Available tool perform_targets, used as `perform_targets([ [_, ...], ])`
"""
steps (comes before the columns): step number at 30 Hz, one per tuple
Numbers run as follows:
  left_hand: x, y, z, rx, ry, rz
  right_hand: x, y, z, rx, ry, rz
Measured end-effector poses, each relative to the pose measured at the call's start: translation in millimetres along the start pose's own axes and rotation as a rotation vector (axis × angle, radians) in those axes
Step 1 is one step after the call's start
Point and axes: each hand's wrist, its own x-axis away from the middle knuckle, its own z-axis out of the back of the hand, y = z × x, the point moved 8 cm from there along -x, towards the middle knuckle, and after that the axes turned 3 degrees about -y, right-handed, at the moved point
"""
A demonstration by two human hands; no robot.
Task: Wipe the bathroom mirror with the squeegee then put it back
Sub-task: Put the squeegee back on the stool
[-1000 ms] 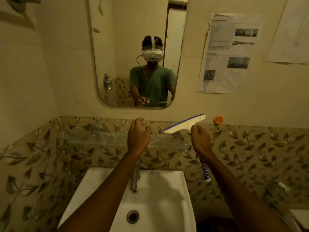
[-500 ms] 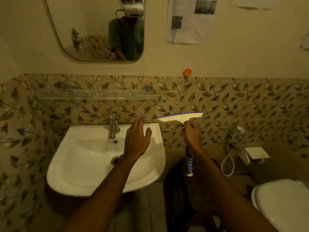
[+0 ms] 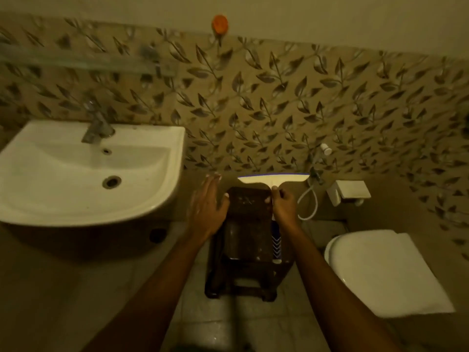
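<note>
Above dark stool (image 3: 247, 201) | right hand (image 3: 284, 205) grips squeegee (image 3: 273, 179) | left hand (image 3: 206, 208) flat

text: nothing readable tbh | labels/brands/numbers: none legible | squeegee (image 3: 274, 179) handle: just blue chevron stripes, no letters | shot's dim and kinda blurry

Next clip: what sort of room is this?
A small bathroom: a white washbasin with a tap against the leaf-patterned tiled wall, a toilet with its lid down, and a squeegee held in the right hand.
</note>
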Motion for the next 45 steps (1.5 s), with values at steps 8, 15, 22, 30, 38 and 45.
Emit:
perform_targets([
  [8,-13,18,-99,-0.017,-0.121,0.082,-60,72,38,-0.083,-0.075,-0.238],
  [15,-50,-32,-191,-0.028,-0.194,0.125,-147,153,4,-0.116,-0.163,-0.463],
  [22,-81,-100,-285,0.063,-0.239,0.258,-239,239,-34,-0.064,-0.116,-0.532],
  [30,-81,-150,-330,0.010,-0.306,0.306,-279,273,-64,-0.098,-0.160,-0.575],
  [38,-91,-151,-335,0.012,-0.309,0.289,-286,272,-57,0.107,-0.122,-0.484],
  [45,-107,-102,-292,0.078,-0.253,0.236,-257,176,-16,0.498,0.016,-0.118],
])
